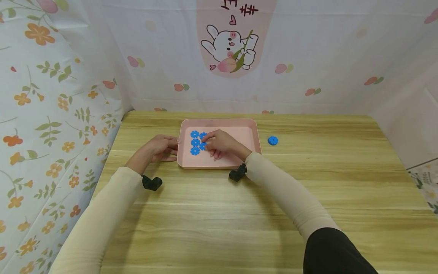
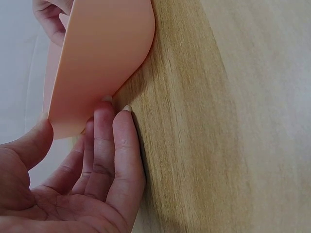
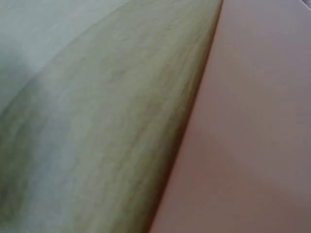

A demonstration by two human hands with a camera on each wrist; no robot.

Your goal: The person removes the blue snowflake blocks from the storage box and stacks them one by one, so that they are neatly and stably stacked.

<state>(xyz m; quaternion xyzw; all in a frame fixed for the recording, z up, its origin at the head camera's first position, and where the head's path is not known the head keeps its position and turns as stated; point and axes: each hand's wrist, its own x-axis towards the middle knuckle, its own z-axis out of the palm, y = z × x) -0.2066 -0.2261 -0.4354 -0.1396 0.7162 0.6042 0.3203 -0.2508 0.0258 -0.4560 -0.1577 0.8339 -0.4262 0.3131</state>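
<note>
A pink tray (image 1: 236,131) lies on the wooden table, with several blue snowflake discs (image 1: 195,142) in rows in its left part. My left hand (image 1: 161,147) holds the tray's left end. In the left wrist view its thumb touches the rim, and the fingertips (image 2: 104,109) meet the lower side of the tray wall. Over the discs, my right hand (image 1: 220,144) reaches into the tray, thumb and index finger pinching a blue snowflake disc (image 1: 202,147) in the second column. Its fingers partly cover that column. The right wrist view does not show this hand.
To the right of the tray, a blue snowflake disc (image 1: 273,140) lies on the table (image 1: 321,171). Behind the table hangs a white printed cloth (image 1: 154,49), and a flowered cloth (image 1: 65,125) runs along the left side.
</note>
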